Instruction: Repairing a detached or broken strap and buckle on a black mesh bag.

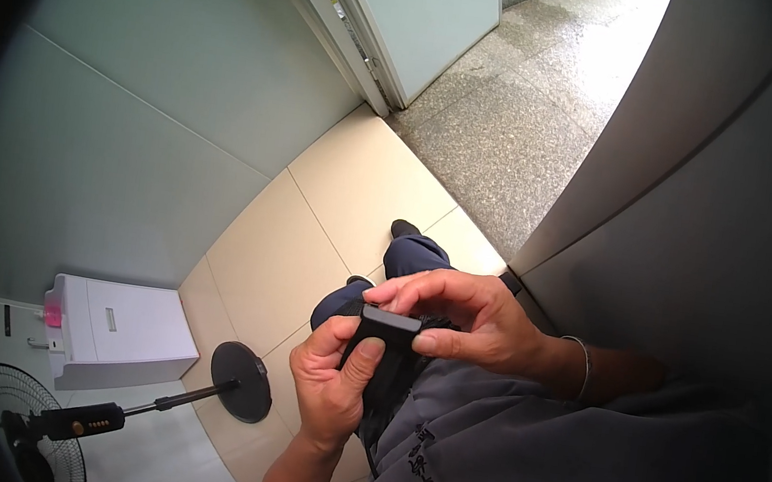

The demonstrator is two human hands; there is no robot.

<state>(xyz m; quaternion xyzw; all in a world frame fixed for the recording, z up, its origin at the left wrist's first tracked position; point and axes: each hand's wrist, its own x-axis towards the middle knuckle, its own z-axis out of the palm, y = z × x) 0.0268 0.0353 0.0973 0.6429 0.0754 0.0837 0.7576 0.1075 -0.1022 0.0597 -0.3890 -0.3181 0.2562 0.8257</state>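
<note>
A black, flat-edged rectangular object (393, 320) is held in front of my lap, its narrow end turned up. I cannot make out its exact kind. My left hand (330, 379) is closed around its left side, with the thumb pressed on its near face. My right hand (477, 320) grips the other end, with the thumb at the right corner and the bent fingers over the far edge. Dark, bristle-like strands show beside and below it, partly hidden by my hands.
On the left stand a white cabinet (124, 334) with a pink item on it and a black pedestal fan (75, 420) on a round base (241, 382). Beige floor tiles (310, 232) meet grey stone flooring (517, 113) at a doorway beside an open pale door (414, 13). A grey panel (698, 212) rises at right.
</note>
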